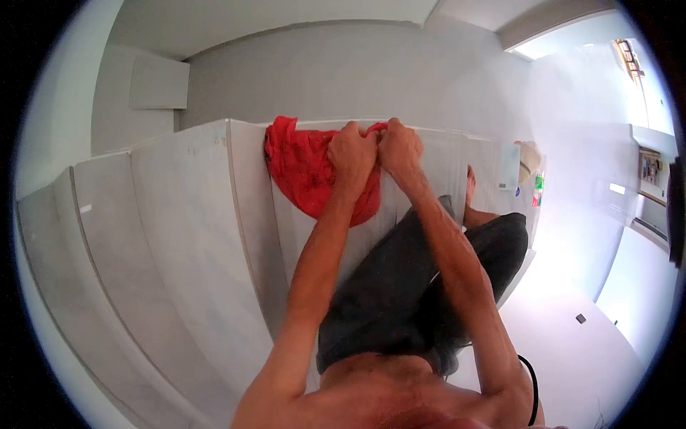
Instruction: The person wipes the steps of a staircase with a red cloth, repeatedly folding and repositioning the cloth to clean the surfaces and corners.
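Observation:
A crumpled red cloth (300, 168) with dark smudges lies over a pale stair step, its far edge close to the step's outer rim. My left hand (352, 151) is closed on the cloth near its right end. Right beside it, my right hand (400, 148) is a fist around the cloth's narrow bunched end. A short twist of red shows between the two hands. The fingertips of both hands are mostly hidden from above.
Pale stairs (186, 214) rise to the left, and my legs in dark trousers (386, 300) rest on the steps. At the right are a beige bag-like item (529, 161) and a green-and-red packet (538, 190). A small dark object (580, 319) lies on the white floor.

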`<move>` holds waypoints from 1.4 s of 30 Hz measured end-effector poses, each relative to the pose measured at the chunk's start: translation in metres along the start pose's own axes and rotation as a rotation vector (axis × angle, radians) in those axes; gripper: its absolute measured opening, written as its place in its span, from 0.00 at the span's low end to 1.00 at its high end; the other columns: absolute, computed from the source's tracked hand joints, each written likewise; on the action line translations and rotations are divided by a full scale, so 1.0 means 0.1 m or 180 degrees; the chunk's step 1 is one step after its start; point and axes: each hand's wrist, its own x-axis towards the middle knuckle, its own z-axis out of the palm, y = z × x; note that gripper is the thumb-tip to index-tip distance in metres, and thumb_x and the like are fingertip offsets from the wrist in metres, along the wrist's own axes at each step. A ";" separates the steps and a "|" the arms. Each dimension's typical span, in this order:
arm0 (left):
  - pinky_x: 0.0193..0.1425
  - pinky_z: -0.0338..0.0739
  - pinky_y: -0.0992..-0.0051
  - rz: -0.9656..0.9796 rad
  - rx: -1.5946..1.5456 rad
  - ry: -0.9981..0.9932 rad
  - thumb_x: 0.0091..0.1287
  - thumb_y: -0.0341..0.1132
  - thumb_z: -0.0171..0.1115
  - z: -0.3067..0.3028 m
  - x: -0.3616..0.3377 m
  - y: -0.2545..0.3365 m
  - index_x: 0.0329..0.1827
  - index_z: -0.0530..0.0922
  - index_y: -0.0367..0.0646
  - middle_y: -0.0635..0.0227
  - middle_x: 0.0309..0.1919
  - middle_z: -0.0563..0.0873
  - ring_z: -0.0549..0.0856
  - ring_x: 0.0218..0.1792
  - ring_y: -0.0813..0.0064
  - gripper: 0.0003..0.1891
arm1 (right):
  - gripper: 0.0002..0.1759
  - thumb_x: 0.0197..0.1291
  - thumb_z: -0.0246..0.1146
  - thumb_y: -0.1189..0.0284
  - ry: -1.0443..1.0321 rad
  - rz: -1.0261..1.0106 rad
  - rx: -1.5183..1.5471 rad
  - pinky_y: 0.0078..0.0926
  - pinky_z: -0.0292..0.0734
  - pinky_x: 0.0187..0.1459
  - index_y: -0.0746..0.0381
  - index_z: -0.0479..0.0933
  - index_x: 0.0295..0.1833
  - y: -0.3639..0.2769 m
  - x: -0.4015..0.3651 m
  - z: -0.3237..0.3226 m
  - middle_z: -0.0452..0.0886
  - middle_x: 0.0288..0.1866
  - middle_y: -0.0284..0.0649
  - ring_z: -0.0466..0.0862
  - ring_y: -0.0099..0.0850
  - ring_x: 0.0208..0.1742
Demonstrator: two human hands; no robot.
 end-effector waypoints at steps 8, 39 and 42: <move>0.49 0.77 0.49 0.0157 -0.0056 0.0274 0.64 0.41 0.65 -0.03 0.02 0.10 0.38 0.81 0.35 0.47 0.37 0.87 0.85 0.44 0.42 0.14 | 0.15 0.67 0.59 0.64 0.0426 -0.0240 0.0222 0.52 0.79 0.44 0.68 0.77 0.40 0.01 0.05 0.02 0.86 0.37 0.59 0.86 0.57 0.42; 0.44 0.79 0.52 0.0250 0.0002 0.0219 0.59 0.44 0.70 0.07 -0.10 -0.05 0.34 0.83 0.36 0.48 0.35 0.87 0.86 0.40 0.44 0.17 | 0.13 0.62 0.60 0.67 0.0583 -0.0376 0.0530 0.55 0.76 0.42 0.68 0.77 0.32 0.21 -0.08 0.22 0.83 0.33 0.59 0.84 0.59 0.39; 0.45 0.78 0.51 0.0236 -0.0060 0.0124 0.60 0.40 0.69 0.03 0.00 -0.01 0.33 0.82 0.35 0.48 0.35 0.87 0.86 0.40 0.43 0.14 | 0.13 0.63 0.59 0.67 0.0450 -0.0258 0.0377 0.55 0.77 0.43 0.67 0.79 0.34 0.13 0.01 0.15 0.84 0.35 0.58 0.84 0.57 0.40</move>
